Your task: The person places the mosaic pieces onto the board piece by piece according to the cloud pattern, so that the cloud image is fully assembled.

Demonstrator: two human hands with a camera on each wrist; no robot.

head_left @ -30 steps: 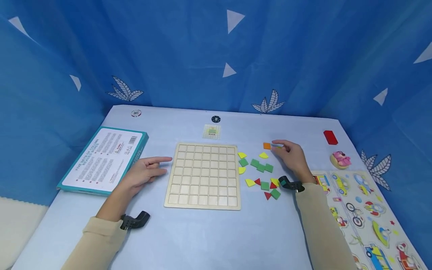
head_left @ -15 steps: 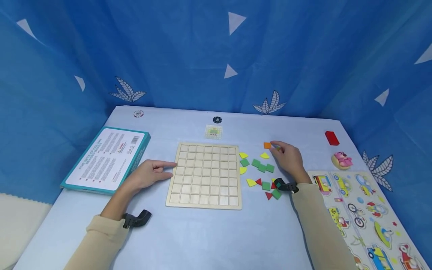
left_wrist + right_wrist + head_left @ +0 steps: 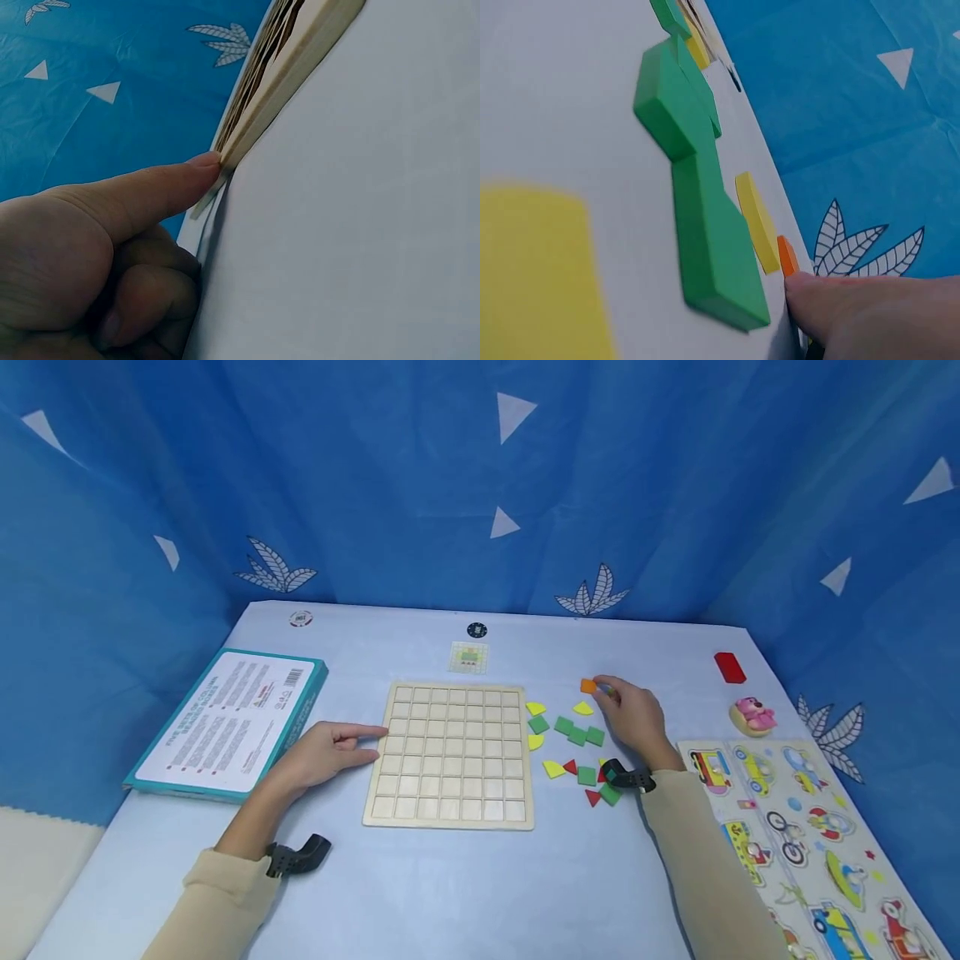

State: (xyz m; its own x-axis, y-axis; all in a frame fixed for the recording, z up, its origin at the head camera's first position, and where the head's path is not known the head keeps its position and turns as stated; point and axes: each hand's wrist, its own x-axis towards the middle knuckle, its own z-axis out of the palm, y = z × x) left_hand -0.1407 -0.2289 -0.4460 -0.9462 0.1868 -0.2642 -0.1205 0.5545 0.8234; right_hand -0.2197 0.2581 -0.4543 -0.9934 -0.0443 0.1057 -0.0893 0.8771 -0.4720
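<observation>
My right hand (image 3: 632, 718) pinches an orange square tile (image 3: 588, 686) at the back right of the board; in the right wrist view only part of the orange tile (image 3: 787, 256) shows past the thumb. A bit of green and yellow peeks from under that hand. My left hand (image 3: 322, 754) touches the left edge of a wooden grid board (image 3: 450, 827) with straight index finger and thumb, its other fingers curled in. The left wrist view has the thumb against the board's side (image 3: 289, 82). Green square tiles (image 3: 577, 737), yellow quarter-round tiles (image 3: 553, 769) and red triangles (image 3: 592, 797) lie between board and right hand.
A patterned card (image 3: 468, 657) lies behind the board, near a dark round chip (image 3: 477, 630). On the left is a teal-edged box (image 3: 225, 718). A picture puzzle board (image 3: 787, 802), a pink figure (image 3: 753, 716) and a red block (image 3: 730, 667) occupy the right side.
My left hand has moved right until its fingertips meet the board's edge. My right hand has shifted slightly left onto the orange tile, which now looks tilted between the fingertips.
</observation>
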